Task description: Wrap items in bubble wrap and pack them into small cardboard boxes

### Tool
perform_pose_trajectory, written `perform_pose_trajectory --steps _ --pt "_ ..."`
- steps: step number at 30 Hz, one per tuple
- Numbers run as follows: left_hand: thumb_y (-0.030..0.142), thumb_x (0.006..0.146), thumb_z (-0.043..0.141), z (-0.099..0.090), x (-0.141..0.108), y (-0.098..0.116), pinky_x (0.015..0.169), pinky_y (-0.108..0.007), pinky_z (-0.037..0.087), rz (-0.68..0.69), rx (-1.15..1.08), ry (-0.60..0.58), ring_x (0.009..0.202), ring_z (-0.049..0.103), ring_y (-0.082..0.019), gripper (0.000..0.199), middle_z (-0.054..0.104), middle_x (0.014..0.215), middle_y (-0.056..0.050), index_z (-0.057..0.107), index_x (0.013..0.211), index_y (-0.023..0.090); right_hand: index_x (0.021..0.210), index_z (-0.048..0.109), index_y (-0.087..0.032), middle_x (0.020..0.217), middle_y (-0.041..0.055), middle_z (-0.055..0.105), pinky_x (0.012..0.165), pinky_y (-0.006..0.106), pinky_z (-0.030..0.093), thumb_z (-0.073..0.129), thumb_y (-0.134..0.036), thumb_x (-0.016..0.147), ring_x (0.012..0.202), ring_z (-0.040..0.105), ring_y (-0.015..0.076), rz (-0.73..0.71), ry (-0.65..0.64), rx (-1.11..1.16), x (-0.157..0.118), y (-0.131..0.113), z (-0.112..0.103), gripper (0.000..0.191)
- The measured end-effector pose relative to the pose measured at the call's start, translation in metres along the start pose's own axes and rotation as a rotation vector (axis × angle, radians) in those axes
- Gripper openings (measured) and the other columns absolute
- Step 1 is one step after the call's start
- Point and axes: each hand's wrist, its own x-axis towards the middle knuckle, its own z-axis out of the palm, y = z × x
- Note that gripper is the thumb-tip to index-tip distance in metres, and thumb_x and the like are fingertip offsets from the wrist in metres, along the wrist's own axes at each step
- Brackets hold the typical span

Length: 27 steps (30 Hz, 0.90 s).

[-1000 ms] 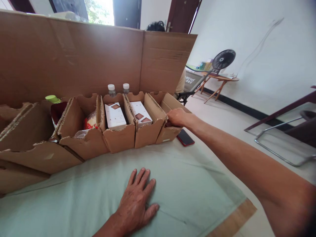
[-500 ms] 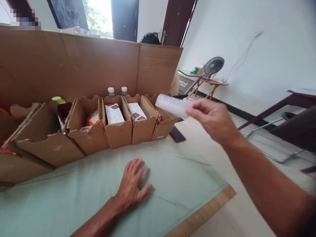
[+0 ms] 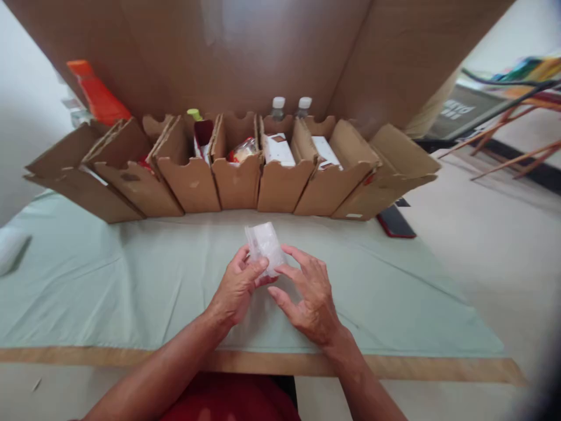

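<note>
1. a table spread with a pale green cloth [image 3: 109, 280], its near edge a strip of bare wood [image 3: 421, 368], stands before a tall cardboard panel [image 3: 280, 52]; seven cardboard bins [image 3: 239, 184] curve in a row along it.
2. the left hand [image 3: 236, 286] pinches a translucent plastic packet [image 3: 266, 242], thumb pressed on its near face, fingers curled behind.
3. the packet is held above the cloth, in front of the middle bins.
4. the right hand [image 3: 313, 295] is spread wide, thumb well apart from the bent fingers; two fingertips come up to the packet's right side, though whether they press on it i cannot tell.
5. pale lettering on the grey fabric [image 3: 464, 111] at far right is too smeared to read surely.
6. the white label [image 3: 354, 216] on the rightmost bin is too small to read; two white boxes, one [image 3: 279, 151] in the fifth bin from the left and one [image 3: 326, 153] in the sixth, carry brown printed patches.
7. the two white-capped bottles [image 3: 278, 108] [image 3: 304, 106] are mostly hidden behind the bins.
8. a phone-like slab [image 3: 397, 221] lies by the rightmost bin, partly covered by it.
9. a blurred white object [image 3: 11, 248] is cut off at the left edge.
</note>
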Motion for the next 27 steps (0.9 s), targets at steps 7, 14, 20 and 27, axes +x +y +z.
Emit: perform_pose_trajectory --steps 7,14,20,27 --pt "0.033 0.072 0.085 -0.032 -0.016 0.001 0.084 -0.03 0.05 0.072 0.095 0.149 0.086 0.068 -0.019 0.031 0.078 0.094 -0.004 0.078 0.098 0.017 0.119 0.064 -0.027 0.127 0.0109 0.07 0.099 0.049 0.05 0.073 -0.048 0.086 0.115 0.066 0.0322 0.344 -0.123 0.249 -0.002 -0.016 0.024 0.04" --pt "0.029 0.063 0.083 -0.059 -0.036 0.024 0.079 -0.034 0.053 -0.009 0.012 0.08 0.08 0.071 -0.023 0.024 0.076 0.08 -0.004 0.079 0.083 0.017 0.129 0.057 -0.024 0.108 0.0076 0.074 0.082 0.038 0.056 0.072 -0.055 0.085 0.094 0.07 0.0244 0.829 -0.001 0.79 0.003 -0.023 0.052 0.056" --pt "0.028 0.063 0.075 -0.078 -0.045 0.034 0.092 -0.043 0.052 -0.077 -0.047 -0.05 0.101 0.07 -0.033 0.023 0.077 0.087 -0.009 0.077 0.082 0.016 0.142 0.049 -0.025 0.129 0.0111 0.068 0.096 0.039 0.054 0.072 -0.062 0.086 0.114 0.066 0.0261 0.755 -0.123 1.068 0.001 -0.034 0.058 0.072" --pt "0.034 0.056 0.071 -0.083 -0.053 0.041 0.099 -0.052 0.049 -0.223 -0.093 -0.21 0.116 0.066 -0.041 0.045 0.078 0.103 -0.012 0.08 0.097 0.017 0.113 0.071 -0.024 0.105 0.0047 0.076 0.091 0.037 0.055 0.086 -0.049 0.074 0.097 0.071 0.0247 0.806 -0.146 1.088 0.0 -0.033 0.061 0.048"
